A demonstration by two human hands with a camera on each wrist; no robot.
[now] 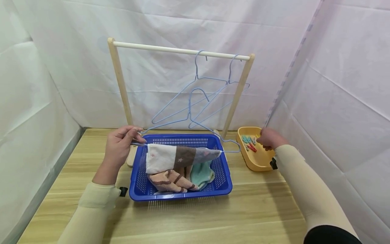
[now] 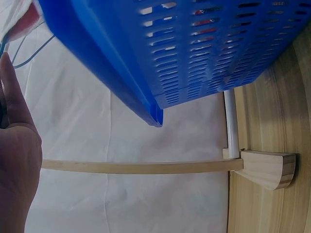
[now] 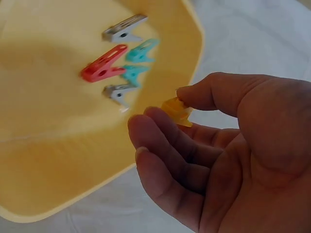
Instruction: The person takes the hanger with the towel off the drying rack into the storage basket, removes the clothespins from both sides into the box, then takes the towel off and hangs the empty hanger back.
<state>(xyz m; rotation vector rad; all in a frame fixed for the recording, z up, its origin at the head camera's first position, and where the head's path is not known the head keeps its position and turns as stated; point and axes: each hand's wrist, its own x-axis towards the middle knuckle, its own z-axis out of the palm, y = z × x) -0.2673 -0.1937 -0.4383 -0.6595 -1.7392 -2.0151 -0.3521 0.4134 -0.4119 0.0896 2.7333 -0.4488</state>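
My left hand [image 1: 119, 146] grips one end of a light blue wire hanger [image 1: 189, 110] above the blue basket [image 1: 182, 197]. Over the hanger's lower bar hangs a folded white, brown and grey towel [image 1: 161, 159] with small stars. At the far right, my right hand [image 1: 272, 138] is over the yellow tray [image 1: 259, 166]. In the right wrist view its thumb and fingers pinch a yellow clothespin [image 3: 176, 111], partly hidden by the fingers. Behind it in the tray lie a red clothespin [image 3: 103, 64], teal clothespins [image 3: 142, 50] and grey ones [image 3: 125, 28].
A rack with a white rail [image 1: 158, 48] and wooden posts [image 1: 121, 84] stands behind the basket. Two more blue hangers [image 1: 170, 101] hang from its right half. Inside the basket lie a peach striped towel [image 1: 170, 181] and a mint towel [image 1: 201, 174].
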